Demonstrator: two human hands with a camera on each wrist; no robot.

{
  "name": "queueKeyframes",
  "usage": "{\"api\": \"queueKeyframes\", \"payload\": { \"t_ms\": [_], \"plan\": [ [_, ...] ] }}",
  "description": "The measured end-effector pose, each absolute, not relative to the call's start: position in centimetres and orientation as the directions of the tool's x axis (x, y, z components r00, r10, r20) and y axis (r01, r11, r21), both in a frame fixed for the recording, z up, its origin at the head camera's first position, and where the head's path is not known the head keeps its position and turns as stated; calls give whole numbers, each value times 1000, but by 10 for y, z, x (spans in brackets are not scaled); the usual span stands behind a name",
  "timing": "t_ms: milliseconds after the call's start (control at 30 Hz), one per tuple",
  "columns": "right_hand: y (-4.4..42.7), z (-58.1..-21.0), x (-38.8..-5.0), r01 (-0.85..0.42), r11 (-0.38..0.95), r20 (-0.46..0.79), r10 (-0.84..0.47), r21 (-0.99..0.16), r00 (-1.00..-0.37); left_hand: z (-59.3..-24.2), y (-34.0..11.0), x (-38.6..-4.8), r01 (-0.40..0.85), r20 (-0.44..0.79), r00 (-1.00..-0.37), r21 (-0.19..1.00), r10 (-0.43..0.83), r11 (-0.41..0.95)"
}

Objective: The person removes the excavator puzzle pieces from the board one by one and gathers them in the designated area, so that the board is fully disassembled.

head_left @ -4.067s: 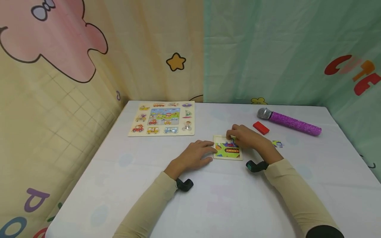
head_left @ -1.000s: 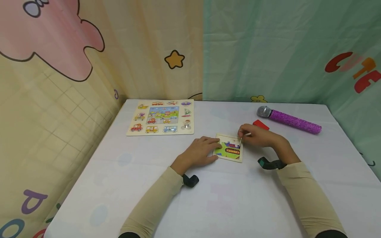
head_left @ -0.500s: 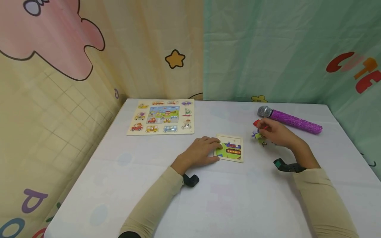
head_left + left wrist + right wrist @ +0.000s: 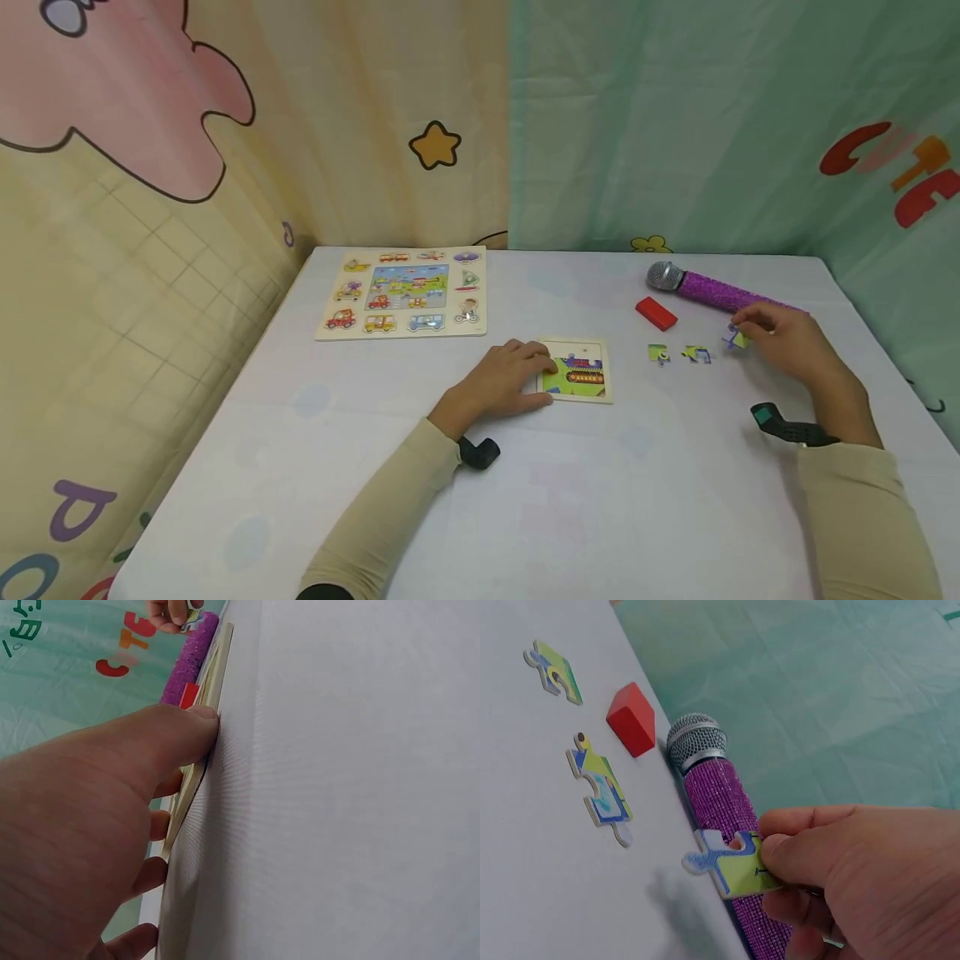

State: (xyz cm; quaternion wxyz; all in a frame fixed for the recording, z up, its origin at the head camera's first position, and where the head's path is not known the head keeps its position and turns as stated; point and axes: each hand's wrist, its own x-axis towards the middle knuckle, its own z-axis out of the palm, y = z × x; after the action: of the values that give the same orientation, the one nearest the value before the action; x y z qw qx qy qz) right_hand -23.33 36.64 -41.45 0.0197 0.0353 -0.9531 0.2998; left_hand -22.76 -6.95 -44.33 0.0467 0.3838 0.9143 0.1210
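Observation:
My right hand (image 4: 787,342) pinches a jigsaw piece (image 4: 739,862) in green, blue and white between thumb and fingers. In the head view it is held over the table's right side, by the microphone's handle. My left hand (image 4: 501,383) rests at the left edge of a small wooden puzzle board (image 4: 576,387), fingertips on its frame and thumb along the near corner. The board's lower part shows a fitted train picture; its top part is bare. Two loose jigsaw pieces, one (image 4: 659,354) beside another (image 4: 697,355), lie to the right of the board.
Behind the loose pieces lies a red block (image 4: 656,313). A purple glittery microphone (image 4: 712,292) is at the back right. A larger puzzle board (image 4: 405,323) with vehicle pictures lies at the back left. Printed curtains (image 4: 337,125) stand behind the table.
My right hand has left the small board and moved right. One jigsaw piece now lies by the other, and my right hand holds a further piece. My left hand stays at the board.

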Motion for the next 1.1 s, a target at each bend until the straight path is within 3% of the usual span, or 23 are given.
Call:
{"api": "queueKeyframes", "payload": {
  "t_ms": [367,733,967,1100],
  "plan": [
    [368,-419,-239,-164,872,13,-179,-461,-984,-444,-72,-227,690,16,-700,268,713,672],
    [361,-421,-237,-120,886,-34,-151,-448,-988,-444,-72,-227,693,15,-696,274,718,667],
    [369,-416,-235,-116,876,-164,-215,-468,-963,-443,-75,-229,702,15,-682,296,732,648],
    [372,-416,-234,-147,887,-171,-243,-439,-955,-443,-77,-230,693,13,-679,340,734,636]
  ]
}}
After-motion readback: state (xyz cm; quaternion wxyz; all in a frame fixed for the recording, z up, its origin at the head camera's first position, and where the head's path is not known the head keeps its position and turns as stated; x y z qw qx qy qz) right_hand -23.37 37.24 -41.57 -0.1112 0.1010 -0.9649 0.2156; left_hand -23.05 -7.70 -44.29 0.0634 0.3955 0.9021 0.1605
